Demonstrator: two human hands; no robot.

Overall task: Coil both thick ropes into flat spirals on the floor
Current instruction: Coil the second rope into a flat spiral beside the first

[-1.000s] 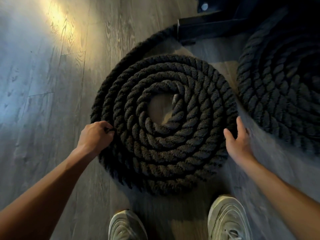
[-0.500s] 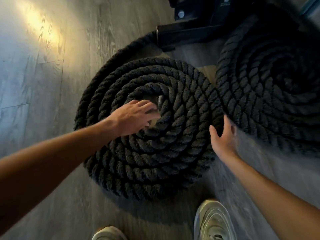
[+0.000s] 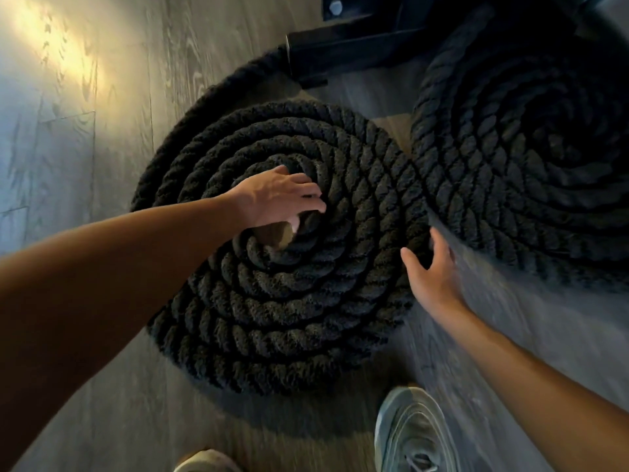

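Altogether two coiled ropes (image 3: 272,318) (image 3: 510,165), two hands (image 3: 275,199) (image 3: 432,274), two shoes (image 3: 412,434) (image 3: 204,463).

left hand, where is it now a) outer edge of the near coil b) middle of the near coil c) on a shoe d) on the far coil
b: the left hand lies over the hole in the middle of the near coil; the right hand is at its outer edge.

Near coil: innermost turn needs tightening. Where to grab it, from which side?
Grip the innermost turn at the centre hole, coming from above: bare floor shows there, leaving thumb room. Elsewhere the near coil lies packed tight, likely with no finger gap. The left hand pinches it there.
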